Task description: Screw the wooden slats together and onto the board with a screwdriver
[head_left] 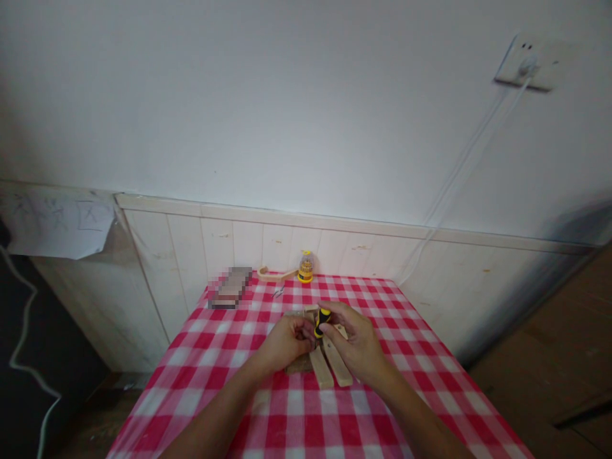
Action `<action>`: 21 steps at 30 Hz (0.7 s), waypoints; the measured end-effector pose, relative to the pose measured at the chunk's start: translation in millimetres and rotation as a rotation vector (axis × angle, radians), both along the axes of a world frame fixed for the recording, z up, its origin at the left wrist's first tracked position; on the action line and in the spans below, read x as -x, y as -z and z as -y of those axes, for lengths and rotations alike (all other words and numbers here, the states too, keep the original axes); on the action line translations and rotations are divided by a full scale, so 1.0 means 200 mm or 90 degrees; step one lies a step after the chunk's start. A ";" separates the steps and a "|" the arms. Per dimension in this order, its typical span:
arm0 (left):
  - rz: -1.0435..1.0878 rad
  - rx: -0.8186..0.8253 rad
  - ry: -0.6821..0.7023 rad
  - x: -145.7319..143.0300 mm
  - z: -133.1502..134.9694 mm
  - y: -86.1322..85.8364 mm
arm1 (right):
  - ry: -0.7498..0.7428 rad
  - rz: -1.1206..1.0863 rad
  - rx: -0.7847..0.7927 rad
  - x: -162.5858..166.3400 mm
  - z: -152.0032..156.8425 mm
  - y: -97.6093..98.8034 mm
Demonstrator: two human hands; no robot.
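My right hand [357, 341] is closed round a yellow and black screwdriver [321, 322], held upright over a small wooden assembly [329, 366] of light slats on the table. My left hand [284, 341] is curled shut beside the screwdriver, resting on the wooden piece; what its fingers pinch is hidden. Two pale slats stick out toward me from under the hands. All of this lies on a red and white checked tablecloth [239, 357].
At the table's far edge stand a yellow jar of screwdriver bits [305, 266], a curved wooden part [275, 275], a small metal piece [278, 292] and a blurred box [230, 287]. A white panelled wall [191, 242] backs the table. A wall socket with cable [526, 64] hangs upper right.
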State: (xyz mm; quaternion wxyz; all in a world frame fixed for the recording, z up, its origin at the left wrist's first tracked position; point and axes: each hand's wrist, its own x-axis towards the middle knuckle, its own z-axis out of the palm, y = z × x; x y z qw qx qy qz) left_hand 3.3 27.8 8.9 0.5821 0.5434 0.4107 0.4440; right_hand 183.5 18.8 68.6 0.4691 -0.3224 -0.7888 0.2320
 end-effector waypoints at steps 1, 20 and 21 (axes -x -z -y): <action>0.000 0.002 0.000 0.00 0.00 0.00 | 0.001 -0.005 0.006 0.00 0.00 0.00; -0.014 0.003 -0.012 0.00 0.00 0.00 | 0.014 -0.059 0.033 0.03 0.00 0.01; -0.016 0.004 -0.012 0.00 0.00 0.00 | 0.016 -0.060 0.034 0.03 0.00 0.01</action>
